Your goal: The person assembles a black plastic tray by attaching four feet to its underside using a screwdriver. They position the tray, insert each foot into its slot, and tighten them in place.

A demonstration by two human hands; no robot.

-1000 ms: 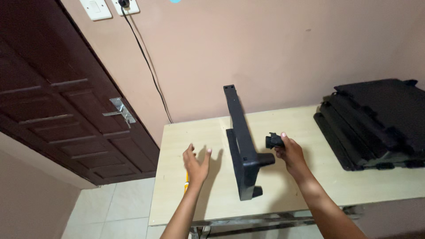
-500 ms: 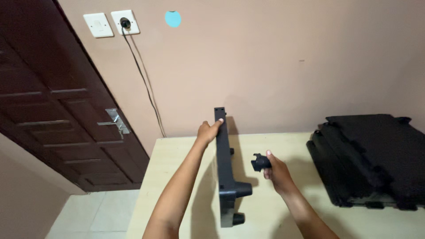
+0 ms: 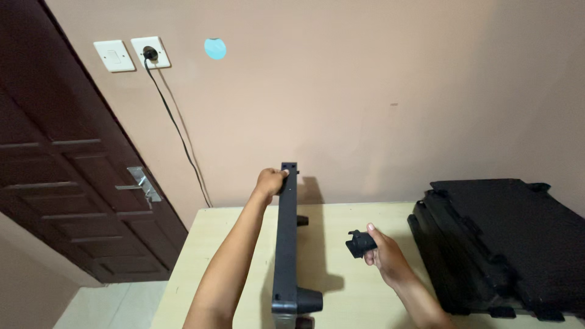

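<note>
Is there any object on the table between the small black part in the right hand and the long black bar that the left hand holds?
Nothing visible lies between them. The right hand holds the small black part above bare table, apart from the long black bar. The left hand grips the bar's top end. The stack of black panels sits on the other side, further right.

Both forearms are bare to the elbow, with no sleeve, watch, ring or glove showing on the left hand (image 3: 268,181) or the right hand (image 3: 385,257).
</note>
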